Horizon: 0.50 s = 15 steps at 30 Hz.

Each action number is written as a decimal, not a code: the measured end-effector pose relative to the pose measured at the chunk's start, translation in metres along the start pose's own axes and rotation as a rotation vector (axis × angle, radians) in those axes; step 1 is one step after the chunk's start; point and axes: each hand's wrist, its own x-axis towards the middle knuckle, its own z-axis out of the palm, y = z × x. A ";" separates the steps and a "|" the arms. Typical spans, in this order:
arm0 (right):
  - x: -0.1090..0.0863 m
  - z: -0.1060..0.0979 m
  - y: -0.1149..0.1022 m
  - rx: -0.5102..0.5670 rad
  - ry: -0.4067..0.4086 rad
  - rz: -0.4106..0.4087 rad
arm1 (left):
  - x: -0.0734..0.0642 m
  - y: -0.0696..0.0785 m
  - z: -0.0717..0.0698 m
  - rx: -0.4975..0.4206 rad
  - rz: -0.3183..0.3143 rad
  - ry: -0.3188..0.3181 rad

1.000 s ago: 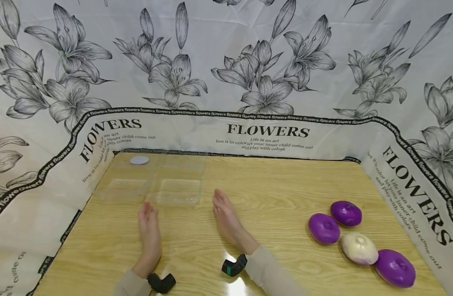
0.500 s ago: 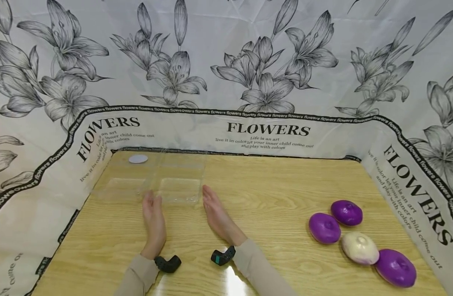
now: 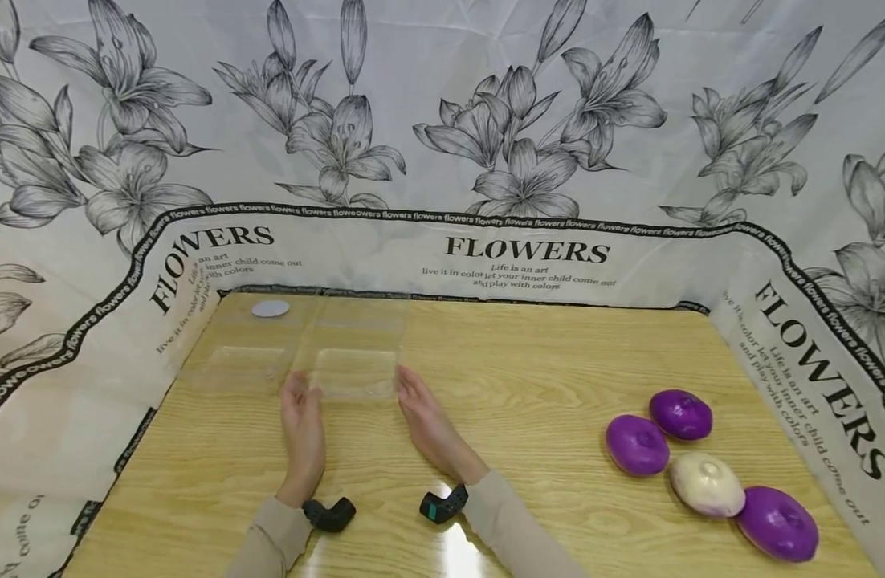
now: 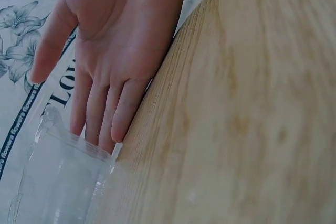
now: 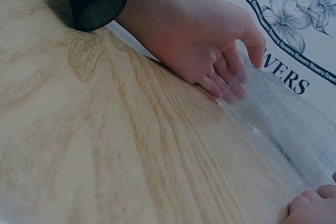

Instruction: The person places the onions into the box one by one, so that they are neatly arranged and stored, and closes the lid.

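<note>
A clear plastic clamshell box (image 3: 356, 373) lies unfolded at the back left of the wooden table, its two halves side by side. My left hand (image 3: 303, 425) is at the near left corner of the right half. In the left wrist view its fingers (image 4: 97, 114) are straight and reach behind the end of the clear wall (image 4: 63, 171), the thumb held apart. My right hand (image 3: 431, 417) is at that half's near right corner. The right wrist view shows its fingers (image 5: 228, 72) along the end of the clear plastic (image 5: 278, 119), some seen through it, with the thumb near the upper edge.
To the right lie three purple onion-like bulbs (image 3: 636, 445) and a cream-coloured one (image 3: 706, 485). A white oval label (image 3: 271, 308) is on the box's left half. Flower-printed cloth (image 3: 522, 177) walls the table's back and sides.
Both hands have moved forward and closer together, up to the near corners of the box's right half. The box and the bulbs have stayed in place.
</note>
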 end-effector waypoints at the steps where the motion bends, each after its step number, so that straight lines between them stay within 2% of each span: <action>1: -0.001 0.000 -0.001 0.001 -0.003 0.001 | 0.000 0.001 0.000 0.007 -0.001 -0.002; 7: -0.011 -0.007 -0.006 -0.011 -0.007 0.008 | -0.002 0.000 0.003 0.018 -0.002 -0.009; 15: -0.026 -0.025 -0.013 0.008 0.009 -0.026 | -0.008 -0.009 0.014 0.018 0.007 -0.061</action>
